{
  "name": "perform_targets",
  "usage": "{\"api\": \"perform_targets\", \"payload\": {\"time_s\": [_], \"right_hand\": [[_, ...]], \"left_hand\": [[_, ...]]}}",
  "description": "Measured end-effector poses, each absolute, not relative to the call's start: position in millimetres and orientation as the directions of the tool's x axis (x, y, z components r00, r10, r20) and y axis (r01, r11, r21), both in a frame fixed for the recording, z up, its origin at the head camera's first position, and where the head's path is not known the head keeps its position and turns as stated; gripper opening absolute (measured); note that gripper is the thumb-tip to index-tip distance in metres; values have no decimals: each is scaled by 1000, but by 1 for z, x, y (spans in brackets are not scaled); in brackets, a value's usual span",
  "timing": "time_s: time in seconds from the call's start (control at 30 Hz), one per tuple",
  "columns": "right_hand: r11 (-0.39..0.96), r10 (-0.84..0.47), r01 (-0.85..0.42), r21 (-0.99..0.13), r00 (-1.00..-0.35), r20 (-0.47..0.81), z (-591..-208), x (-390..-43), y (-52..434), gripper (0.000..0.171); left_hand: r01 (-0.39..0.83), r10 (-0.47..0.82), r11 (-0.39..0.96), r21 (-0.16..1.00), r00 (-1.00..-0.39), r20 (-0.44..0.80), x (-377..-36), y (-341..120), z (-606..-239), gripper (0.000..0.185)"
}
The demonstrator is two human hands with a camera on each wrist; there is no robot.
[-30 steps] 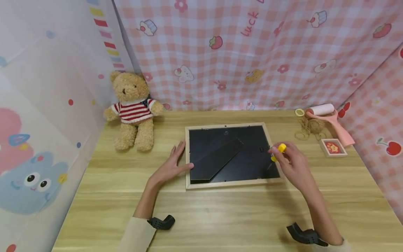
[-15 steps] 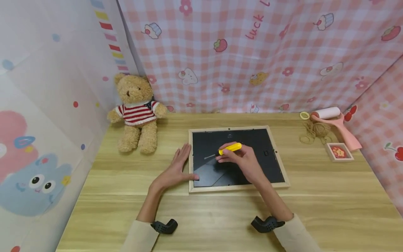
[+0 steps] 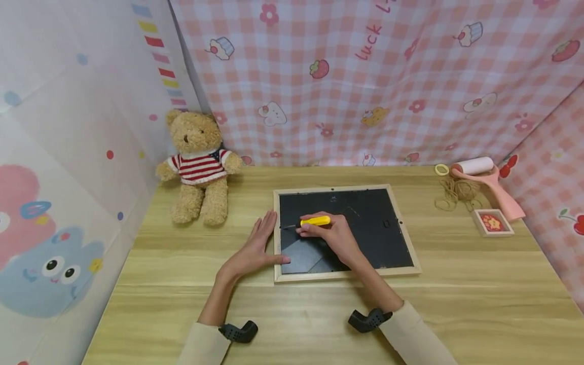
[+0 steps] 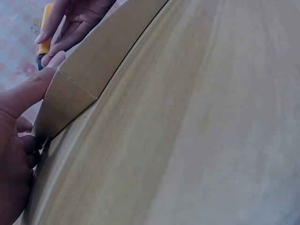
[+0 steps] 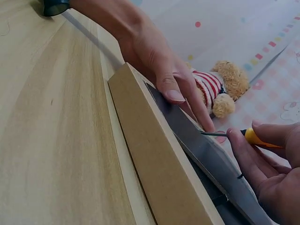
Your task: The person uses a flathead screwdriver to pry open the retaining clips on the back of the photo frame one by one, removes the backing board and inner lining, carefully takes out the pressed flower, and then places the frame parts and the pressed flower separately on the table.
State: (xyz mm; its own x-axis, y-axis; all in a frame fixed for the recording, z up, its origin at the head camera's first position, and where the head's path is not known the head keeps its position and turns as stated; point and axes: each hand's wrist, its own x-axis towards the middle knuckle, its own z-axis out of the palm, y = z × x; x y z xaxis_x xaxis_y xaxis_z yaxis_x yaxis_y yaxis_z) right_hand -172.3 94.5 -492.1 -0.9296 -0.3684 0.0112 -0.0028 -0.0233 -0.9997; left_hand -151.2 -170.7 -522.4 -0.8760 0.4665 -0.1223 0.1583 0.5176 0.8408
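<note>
Wooden table [image 3: 319, 314] is filling the lower half of the frame. Picture frame [image 3: 343, 232] is lying face down at centre, its place unchanged. Left hand [image 3: 255, 249], fingers straight, is still pressing the frame's left edge, thumb on the lower-left corner. Right hand [image 3: 335, 237] is pinching the yellow screwdriver [image 3: 315, 221]; since the earlier frame it has shifted leftward, bringing the metal tip toward the frame's left rail.
</note>
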Motion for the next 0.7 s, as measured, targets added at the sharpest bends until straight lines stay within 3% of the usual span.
{"api": "perform_targets", "payload": {"time_s": [0.17,0.27,0.4,0.6,0.7], "right_hand": [[-47,-391,30,-998,-920,-9,-491,-178,93,35],[4,-402,3,-1000,-916,-4,-487,-183,92,32],[172,-426,-137,-976,-903,52,-477,-189,84,25],[381,-521,-424,-822,-833,189,-450,-189,64,17],[408,-525,-435,-802,-831,184,-445,-187,61,16]], "left_hand": [[172,473,518,838,-874,-113,-151,-170,-522,129],[181,480,514,838,-871,-107,-152,-170,-521,130],[184,482,515,837,-870,-105,-151,-171,-520,131],[193,483,507,840,-871,-91,-151,-171,-519,131],[193,484,496,846,-871,-86,-150,-171,-520,131]]}}
